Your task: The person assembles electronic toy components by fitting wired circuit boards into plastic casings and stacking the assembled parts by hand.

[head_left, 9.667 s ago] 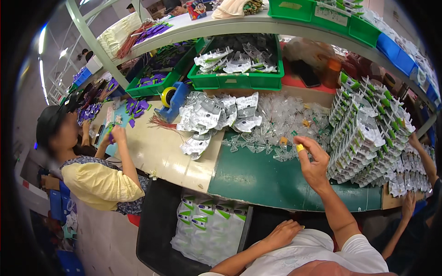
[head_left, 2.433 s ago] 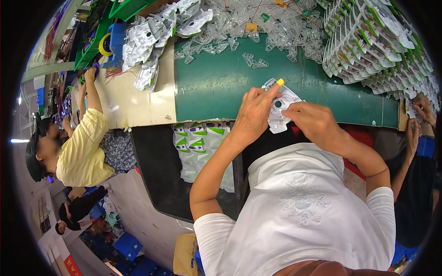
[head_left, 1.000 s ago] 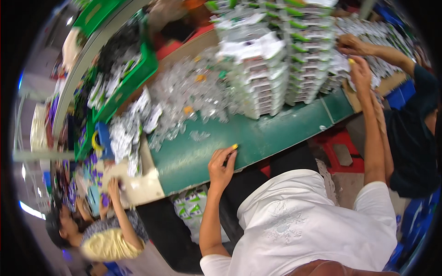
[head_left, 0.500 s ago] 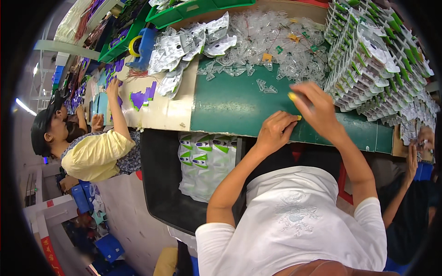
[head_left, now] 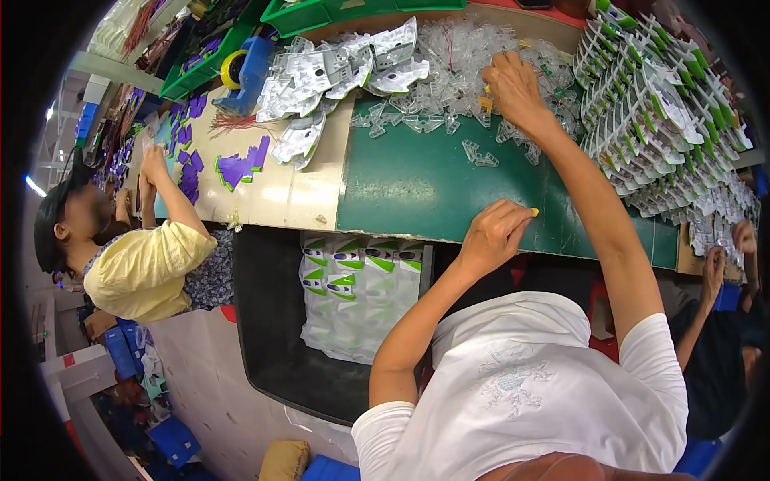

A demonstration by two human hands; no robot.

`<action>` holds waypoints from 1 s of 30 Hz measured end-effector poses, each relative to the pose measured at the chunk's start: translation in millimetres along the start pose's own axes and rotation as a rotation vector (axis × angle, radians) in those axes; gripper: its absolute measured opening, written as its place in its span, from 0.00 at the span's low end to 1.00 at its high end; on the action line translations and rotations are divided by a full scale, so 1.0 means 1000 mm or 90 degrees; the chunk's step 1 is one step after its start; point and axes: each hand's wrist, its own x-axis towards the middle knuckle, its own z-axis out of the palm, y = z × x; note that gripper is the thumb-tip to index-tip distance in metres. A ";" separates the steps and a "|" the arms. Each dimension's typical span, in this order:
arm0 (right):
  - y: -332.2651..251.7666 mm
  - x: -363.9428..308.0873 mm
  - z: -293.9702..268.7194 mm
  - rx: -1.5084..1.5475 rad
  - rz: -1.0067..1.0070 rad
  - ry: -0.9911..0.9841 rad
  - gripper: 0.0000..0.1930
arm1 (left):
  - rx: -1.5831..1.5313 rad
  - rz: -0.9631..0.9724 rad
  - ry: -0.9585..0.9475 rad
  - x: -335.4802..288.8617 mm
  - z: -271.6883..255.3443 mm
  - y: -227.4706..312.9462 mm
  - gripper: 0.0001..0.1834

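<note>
My left hand hovers at the near edge of the green tabletop, thumb and fingers pinched together. A small yellow bit shows at its fingertips; whether it is a held piece or a fingertip cover, I cannot tell. Stretched far forward, my right hand is over the heap of clear plastic parts, fingers bent and slightly apart, with nothing visibly held. Beside its fingers lies an orange-yellow piece. Two loose clear parts rest on the green surface nearer to me.
Stacked white-and-green shells rise at the right. White shells, a tape dispenser and purple pieces lie to the left. Below the edge stands a black bin with bagged parts. Co-workers sit on both sides.
My right hand has moved from near my left hand forward to the heap of clear parts. My left hand has shifted slightly right and lower in the picture, still pinched.
</note>
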 end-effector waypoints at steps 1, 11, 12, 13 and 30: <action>0.004 0.000 0.002 0.022 -0.023 0.019 0.03 | 0.000 0.000 0.001 0.001 0.000 -0.001 0.08; -0.029 -0.030 -0.067 0.588 0.081 0.044 0.04 | 0.035 0.005 0.000 -0.001 0.000 -0.002 0.08; -0.032 -0.040 -0.080 0.654 0.154 0.013 0.08 | 0.032 0.000 -0.005 0.000 0.001 -0.001 0.08; -0.032 -0.052 -0.091 0.643 0.148 -0.005 0.08 | 0.032 0.000 -0.010 0.001 0.002 0.000 0.08; -0.023 -0.232 -0.152 1.162 0.463 0.018 0.20 | -0.470 -0.390 -0.031 -0.007 -0.006 0.048 0.18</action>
